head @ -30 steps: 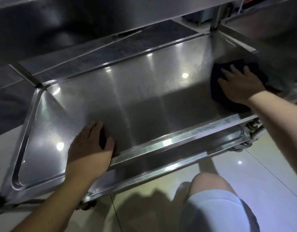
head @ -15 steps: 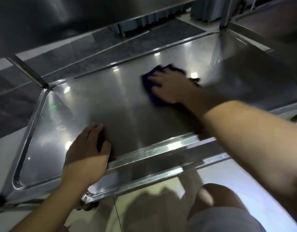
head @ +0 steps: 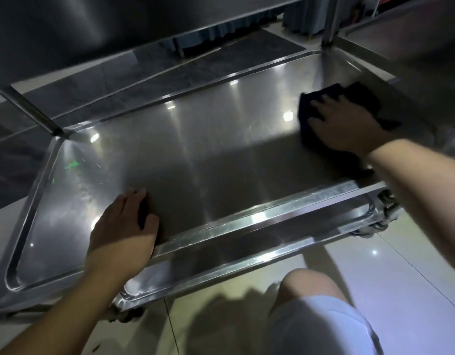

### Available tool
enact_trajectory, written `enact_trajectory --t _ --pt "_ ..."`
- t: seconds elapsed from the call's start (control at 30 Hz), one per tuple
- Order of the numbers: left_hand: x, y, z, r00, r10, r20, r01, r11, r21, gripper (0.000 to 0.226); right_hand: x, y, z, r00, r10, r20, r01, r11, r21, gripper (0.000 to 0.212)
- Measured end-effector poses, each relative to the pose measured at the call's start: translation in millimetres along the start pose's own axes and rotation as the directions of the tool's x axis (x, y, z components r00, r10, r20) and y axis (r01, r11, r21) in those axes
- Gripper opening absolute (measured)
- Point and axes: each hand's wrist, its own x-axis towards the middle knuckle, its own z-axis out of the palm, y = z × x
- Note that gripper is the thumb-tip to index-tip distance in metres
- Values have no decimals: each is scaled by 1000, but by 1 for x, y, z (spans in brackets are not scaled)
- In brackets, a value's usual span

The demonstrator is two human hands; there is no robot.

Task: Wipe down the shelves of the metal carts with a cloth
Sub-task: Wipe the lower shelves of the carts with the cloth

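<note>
Dark folded cloth is pressed flat under the right hand at the far right end of the shiny stainless-steel cart shelf.

The cloth is seen to stick out beyond the fingertips and on both sides of the right hand, whose fingers are laid out straight and slightly spread on top of it; most of the fabric is covered by the palm. The left hand is rested palm-down on the bare metal by the shelf's near raised rim, well apart from the cloth, fingers straight and close together, thumb held out. A bare knee and pale grey shorts are seen above the glossy tiled floor.
</note>
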Motion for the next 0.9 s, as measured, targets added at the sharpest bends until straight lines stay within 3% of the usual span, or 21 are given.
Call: enact_trajectory --t 0.13,0.27,0.37,0.47,0.53,0.63,0.8,0.9 --pt "-2 -1 -1 1000 1 8 -1 1000 8 75 -36 -106 11 910 -403 95 397 915 75 63" --pt "-3 -3 -2 1000 1 16 -2 1000 7 74 -70 -138 15 790 -587 177 570 809 144 64" --pt "-4 -3 -3 999 6 36 -6 1000 8 76 -60 -97 9 909 -392 143 378 919 113 63" --pt "-2 -3 -4 999 9 36 -9 1000 7 75 -45 -10 -1 994 2 108 -7 999 41 63" --pt "-2 -1 -4 999 7 31 -7 1000 0 74 -42 52 -9 970 222 102 -222 975 -7 64" --pt "-3 -1 -3 1000 5 26 -5 1000 0 73 -46 89 -14 929 349 120 -347 937 -42 67" --pt "-4 -2 -4 1000 3 10 -3 1000 -1 71 -77 27 -10 829 541 145 -548 837 9 68" --pt "-5 -3 -4 1000 3 2 -3 1000 -12 71 -106 -40 -12 830 532 164 -531 846 -57 68"
